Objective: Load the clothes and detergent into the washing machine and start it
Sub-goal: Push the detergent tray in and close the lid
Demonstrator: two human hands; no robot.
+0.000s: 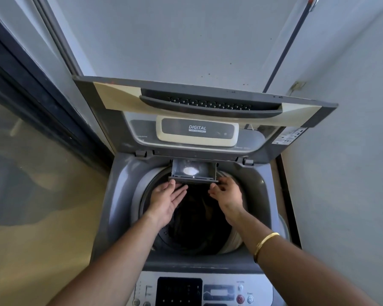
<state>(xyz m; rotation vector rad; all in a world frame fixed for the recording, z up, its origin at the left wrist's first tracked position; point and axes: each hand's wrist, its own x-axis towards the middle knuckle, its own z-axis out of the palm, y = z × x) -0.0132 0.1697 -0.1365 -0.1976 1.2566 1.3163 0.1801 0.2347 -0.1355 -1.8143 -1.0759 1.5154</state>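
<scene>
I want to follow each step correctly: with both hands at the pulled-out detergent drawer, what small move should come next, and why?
Probably push the detergent drawer back in. White powder already lies in it, dark clothes are in the drum, and the left hand and right hand sit open at the drawer's front edge. The lid stands open and would be closed after.

Lid plate (197, 131): "DIGITAL", with a smaller line beneath, perhaps "Fuzzy Logic Control", too blurred to be sure.
Control panel (205, 291): "Power" above a round button (250, 299); other markings unreadable.
Side sticker (290, 135): print too small.
</scene>
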